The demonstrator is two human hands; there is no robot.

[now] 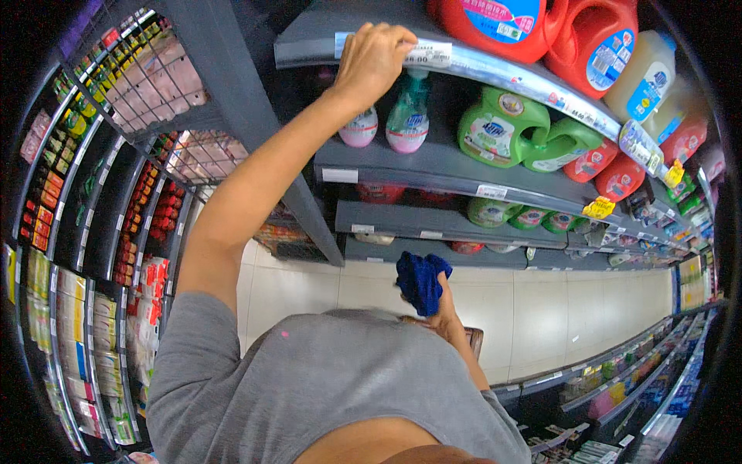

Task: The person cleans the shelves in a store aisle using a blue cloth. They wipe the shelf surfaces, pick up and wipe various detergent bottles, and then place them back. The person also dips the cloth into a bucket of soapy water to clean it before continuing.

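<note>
My left hand (371, 64) is raised to the upper shelf, its fingers bent against the price-label strip (493, 65) along the front edge. A white price label (435, 53) sits right beside the fingers; the fingertips are partly hidden. Lower down, in front of my body, my right hand (445, 307) holds a bunched dark blue cloth (422, 284). Just below the left hand, a green pump bottle (409, 119) and a pink-bottomed bottle (359, 129) stand on the second shelf.
Large red detergent jugs (504, 29) stand on the upper shelf, green jugs (501, 127) on the one below. A grey upright post (272, 127) and a wire mesh panel (156, 87) flank the left. Tiled floor (539, 325) runs between the shelves. Yellow tags (598, 207) stick out.
</note>
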